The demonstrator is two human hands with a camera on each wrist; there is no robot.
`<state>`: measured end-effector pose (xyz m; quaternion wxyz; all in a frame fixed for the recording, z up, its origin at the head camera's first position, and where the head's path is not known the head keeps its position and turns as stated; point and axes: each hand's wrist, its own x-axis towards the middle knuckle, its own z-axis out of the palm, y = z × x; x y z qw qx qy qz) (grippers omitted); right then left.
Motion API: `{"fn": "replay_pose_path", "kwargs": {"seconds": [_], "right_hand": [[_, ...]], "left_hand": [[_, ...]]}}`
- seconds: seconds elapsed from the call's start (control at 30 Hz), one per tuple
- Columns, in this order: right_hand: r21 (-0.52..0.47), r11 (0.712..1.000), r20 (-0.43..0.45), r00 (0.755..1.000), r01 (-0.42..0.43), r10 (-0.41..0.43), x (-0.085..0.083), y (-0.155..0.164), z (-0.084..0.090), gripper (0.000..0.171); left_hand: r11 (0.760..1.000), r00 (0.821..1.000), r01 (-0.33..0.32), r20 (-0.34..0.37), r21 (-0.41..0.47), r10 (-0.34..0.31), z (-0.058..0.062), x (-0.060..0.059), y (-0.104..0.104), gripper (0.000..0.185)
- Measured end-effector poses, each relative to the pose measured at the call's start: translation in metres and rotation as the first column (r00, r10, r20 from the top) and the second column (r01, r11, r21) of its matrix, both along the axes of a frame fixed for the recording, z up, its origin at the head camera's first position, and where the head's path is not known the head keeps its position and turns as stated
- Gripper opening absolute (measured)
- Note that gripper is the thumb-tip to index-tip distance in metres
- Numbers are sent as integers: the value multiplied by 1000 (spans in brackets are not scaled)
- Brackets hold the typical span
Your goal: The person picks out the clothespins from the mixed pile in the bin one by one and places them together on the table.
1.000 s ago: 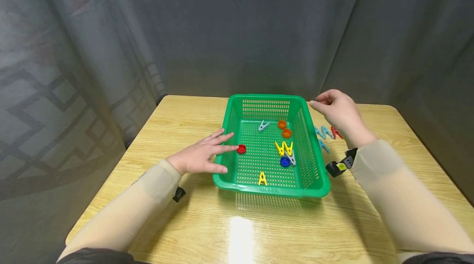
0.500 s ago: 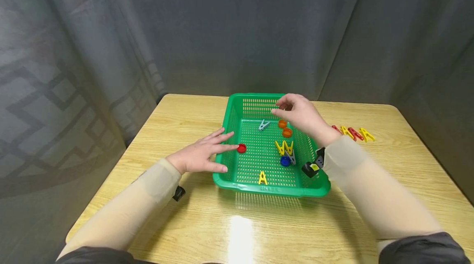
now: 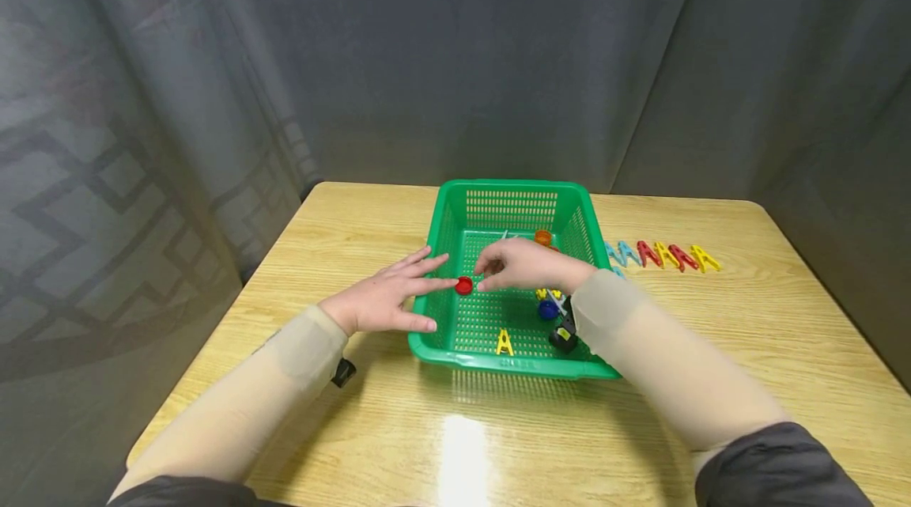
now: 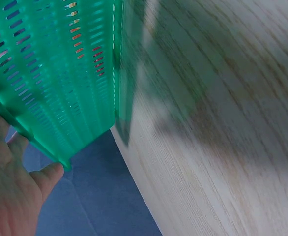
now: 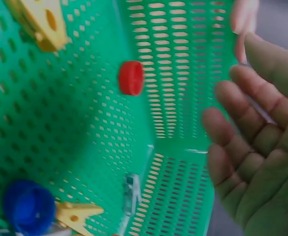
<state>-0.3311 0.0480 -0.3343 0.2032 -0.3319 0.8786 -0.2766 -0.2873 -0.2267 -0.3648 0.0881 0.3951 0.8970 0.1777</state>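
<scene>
Head view: the left hand (image 3: 384, 297) lies flat on the table (image 3: 342, 238), fingers straight and spread, their tips against the left wall of the green basket (image 3: 508, 198). The right hand (image 3: 523, 266) reaches into the basket from the right, fingers loosely bent and holding nothing, their tips just beside the red cap (image 3: 464, 285), which lies on the basket floor between the two hands. Behind the right hand sits an orange cap (image 3: 543, 237); under its wrist show a blue cap (image 3: 547, 310) and part of some yellow pegs (image 3: 544, 294). Nearer the person than the right hand lies a single yellow peg (image 3: 504, 342). Out on the table, well to the right of the right hand, a row of pegs (image 3: 662, 255) runs blue, red, yellow, red, yellow.

Left wrist view: the palm and thumb of the left hand (image 4: 11, 191) show at the lower left, the thumb tip touching the basket (image 4: 60, 83) at its rim. Wood grain of the table (image 4: 222, 123) fills the right.

Right wrist view: the right hand (image 5: 254, 147) is open, fingers slightly bent and apart, empty. The red cap (image 5: 131, 77) lies on the basket floor (image 5: 60, 123), near the fingertips but apart from them. A yellow peg (image 5: 38, 22) lies at the top left, the blue cap (image 5: 28, 206) at the bottom left with another yellow peg (image 5: 77, 214) touching it.
</scene>
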Motion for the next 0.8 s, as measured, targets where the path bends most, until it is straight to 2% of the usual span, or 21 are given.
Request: {"fn": "replay_pose_path", "kwargs": {"seconds": [0.1,0.17,0.27,0.37,0.47,0.6,0.8], "right_hand": [[114,993,23,1000,-3,0,1,-4,-7,25],[217,976,48,999,3,-14,2,-6,-11,28],[381,924,60,998,-4,-21,4,-10,-17,35],[490,872,62,998,-23,-8,6,-14,-23,45],[538,842,48,999,-22,-4,8,-15,-30,51],[555,832,72,995,14,-64,11,-16,-35,48],[567,823,91,993,10,-75,14,-17,-41,49]], "left_hand": [[1000,1000,4,-3,8,-4,-1,0,0,69],[1000,1000,9,-10,9,-9,-1,0,0,69],[1000,1000,12,-18,8,-12,-1,-1,0,69],[1000,1000,15,-23,7,-15,-1,-1,0,70],[1000,1000,18,-22,6,-18,-1,-1,0,71],[1000,1000,15,-15,4,-15,-2,-1,0,71],[1000,1000,10,-5,18,-10,-2,0,1,70]]}}
